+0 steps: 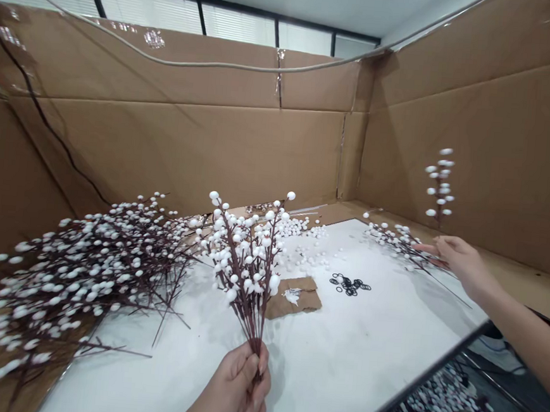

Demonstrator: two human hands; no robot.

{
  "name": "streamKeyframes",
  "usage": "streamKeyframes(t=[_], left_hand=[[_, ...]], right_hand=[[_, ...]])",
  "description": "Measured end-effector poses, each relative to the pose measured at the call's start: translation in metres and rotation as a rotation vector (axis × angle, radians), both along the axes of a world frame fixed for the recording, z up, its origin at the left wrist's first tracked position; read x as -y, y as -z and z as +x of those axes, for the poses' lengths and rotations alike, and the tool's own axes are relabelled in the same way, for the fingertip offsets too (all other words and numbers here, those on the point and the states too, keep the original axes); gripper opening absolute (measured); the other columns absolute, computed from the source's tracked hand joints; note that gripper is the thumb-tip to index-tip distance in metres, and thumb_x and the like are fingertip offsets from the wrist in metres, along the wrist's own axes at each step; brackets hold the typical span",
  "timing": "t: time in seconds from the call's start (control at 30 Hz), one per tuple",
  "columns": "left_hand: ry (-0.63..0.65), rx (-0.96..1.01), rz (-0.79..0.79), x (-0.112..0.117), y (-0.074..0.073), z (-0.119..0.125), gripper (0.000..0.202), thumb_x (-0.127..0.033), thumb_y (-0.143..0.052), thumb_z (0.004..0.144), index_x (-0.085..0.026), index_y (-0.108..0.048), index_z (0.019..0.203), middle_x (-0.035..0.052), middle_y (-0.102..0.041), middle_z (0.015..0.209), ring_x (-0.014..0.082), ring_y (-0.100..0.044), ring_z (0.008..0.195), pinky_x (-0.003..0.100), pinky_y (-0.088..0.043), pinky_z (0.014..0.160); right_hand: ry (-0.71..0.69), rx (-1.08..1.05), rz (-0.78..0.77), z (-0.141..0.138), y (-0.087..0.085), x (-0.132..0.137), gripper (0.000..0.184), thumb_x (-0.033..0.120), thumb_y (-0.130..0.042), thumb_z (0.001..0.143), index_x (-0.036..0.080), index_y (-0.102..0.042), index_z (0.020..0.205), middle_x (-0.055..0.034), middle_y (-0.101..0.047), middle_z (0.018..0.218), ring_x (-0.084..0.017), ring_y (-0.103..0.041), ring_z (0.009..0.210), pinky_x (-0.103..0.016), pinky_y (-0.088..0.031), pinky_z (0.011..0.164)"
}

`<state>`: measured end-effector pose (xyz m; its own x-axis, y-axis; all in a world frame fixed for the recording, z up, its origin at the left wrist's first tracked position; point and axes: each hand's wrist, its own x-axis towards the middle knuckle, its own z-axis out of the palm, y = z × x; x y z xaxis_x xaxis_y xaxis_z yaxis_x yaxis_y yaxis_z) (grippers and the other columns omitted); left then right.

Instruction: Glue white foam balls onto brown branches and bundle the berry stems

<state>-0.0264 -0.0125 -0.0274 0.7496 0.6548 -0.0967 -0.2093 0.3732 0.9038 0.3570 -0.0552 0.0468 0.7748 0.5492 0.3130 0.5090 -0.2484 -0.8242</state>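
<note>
White-berried stems form a bunch point(246, 261), gripped at its base in the left hand point(236, 393), left of the bands point(349, 283) and nearer me. Right of the bands, the right hand point(458, 262) pinches one sprig point(441, 184) upright. A pile point(84, 267) lies far left of them.

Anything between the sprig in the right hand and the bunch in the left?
Nothing visible. Between sprig and bunch, only black rings and a cardboard scrap lie flat on the table, below both.

Matt brown cardboard walls point(175, 141); smooth white tabletop point(339, 357); black rubber rings point(349, 284).
</note>
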Motion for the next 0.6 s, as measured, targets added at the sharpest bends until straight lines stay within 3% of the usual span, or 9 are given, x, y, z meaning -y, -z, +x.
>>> streamKeyframes(t=[0.1, 0.23, 0.37, 0.47, 0.6], left_hand=[[-0.038, -0.002, 0.01, 0.004, -0.006, 0.0, 0.039, -0.052, -0.059, 0.07, -0.018, -0.04, 0.064, -0.0103, -0.04, 0.043, -0.0008, -0.022, 0.026, 0.018, -0.041, 0.037], [-0.063, 0.001, 0.002, 0.006, -0.011, -0.002, 0.038, -0.051, -0.059, 0.071, -0.018, -0.04, 0.066, -0.0099, -0.041, 0.046, -0.0007, -0.024, 0.028, 0.018, -0.042, 0.039], [-0.045, 0.009, 0.003, 0.006, -0.01, -0.003, 0.039, -0.052, -0.058, 0.07, -0.018, -0.041, 0.067, -0.0097, -0.041, 0.047, -0.0007, -0.026, 0.029, 0.018, -0.042, 0.039], [-0.044, 0.021, 0.016, 0.005, -0.007, -0.003, 0.038, -0.051, -0.057, 0.072, -0.017, -0.041, 0.068, -0.0097, -0.042, 0.047, -0.0008, -0.026, 0.029, 0.018, -0.043, 0.04], [-0.027, 0.021, 0.046, 0.004, -0.006, -0.002, 0.035, -0.049, -0.056, 0.074, -0.017, -0.043, 0.069, -0.0098, -0.041, 0.046, -0.0005, -0.026, 0.029, 0.019, -0.044, 0.042]], right_hand=[[-0.152, -0.197, 0.035, -0.017, -0.002, -0.001, 0.015, 0.03, -0.038, 0.085, 0.021, -0.044, 0.074, -0.0127, -0.067, 0.095, -0.017, -0.057, 0.099, -0.026, -0.043, 0.072], [-0.187, -0.337, 0.046, -0.026, -0.007, -0.004, 0.015, 0.027, -0.047, 0.081, 0.02, -0.058, 0.072, -0.0094, -0.062, 0.106, -0.019, -0.05, 0.106, -0.03, -0.039, 0.079], [-0.244, -0.446, 0.14, -0.044, 0.0, -0.005, 0.012, 0.027, -0.06, 0.07, 0.02, -0.057, 0.061, -0.0053, -0.063, 0.08, -0.016, -0.056, 0.079, -0.028, -0.043, 0.076], [-0.45, -0.506, 0.179, -0.085, 0.011, 0.001, 0.029, 0.041, -0.075, 0.052, 0.02, -0.06, 0.064, -0.0038, -0.062, 0.069, -0.017, -0.057, 0.07, -0.027, -0.047, 0.072], [-0.841, -0.488, 0.068, -0.165, 0.018, 0.008, 0.031, 0.043, -0.07, 0.064, 0.019, -0.06, 0.081, -0.0047, -0.065, 0.071, -0.018, -0.061, 0.069, -0.028, -0.05, 0.067]])
